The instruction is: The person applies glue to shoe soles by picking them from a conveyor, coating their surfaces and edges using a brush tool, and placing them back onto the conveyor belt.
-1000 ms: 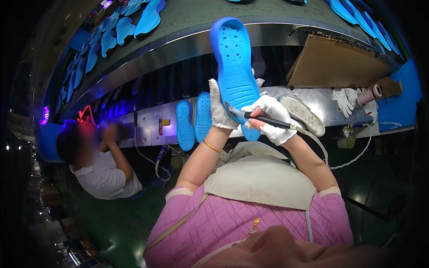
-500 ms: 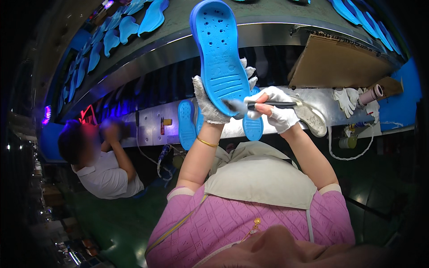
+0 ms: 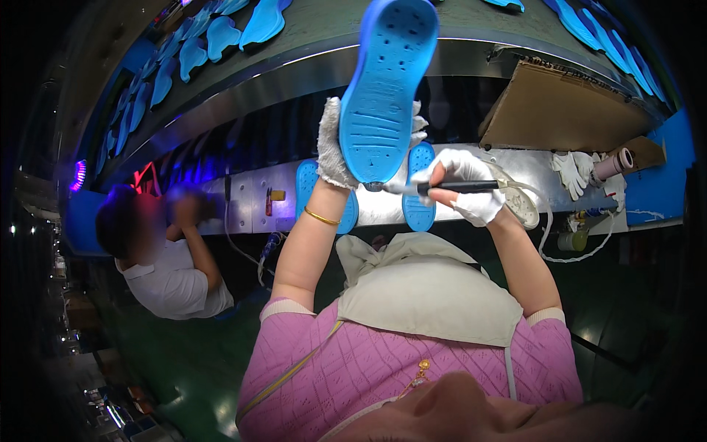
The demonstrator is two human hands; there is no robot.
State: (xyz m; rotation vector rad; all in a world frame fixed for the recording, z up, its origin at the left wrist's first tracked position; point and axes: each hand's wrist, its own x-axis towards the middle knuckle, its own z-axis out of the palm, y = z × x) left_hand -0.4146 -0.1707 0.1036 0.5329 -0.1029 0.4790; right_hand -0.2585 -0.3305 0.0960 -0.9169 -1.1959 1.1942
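My left hand, in a white knit glove, is closed round the lower part of a blue shoe sole and holds it up, holes toward the far end and ridges near the heel. My right hand, in a white glove with bare fingertips showing, grips a brush with a black handle. Its dark tip touches the heel edge of the sole. Beneath my hands, another blue sole and a blue sole further left lie on the metal bench. A light sole-shaped piece rests right of my right hand.
Beyond the bench runs a conveyor belt carrying blue pieces. At the right stand a cardboard sheet, white gloves and a pinkish roll. A white cord hangs there. Another person works at the left.
The held sole has tilted, its far end swinging right and its heel slightly left. The brush, blurred over the heel's right side before, now touches the heel's bottom edge.
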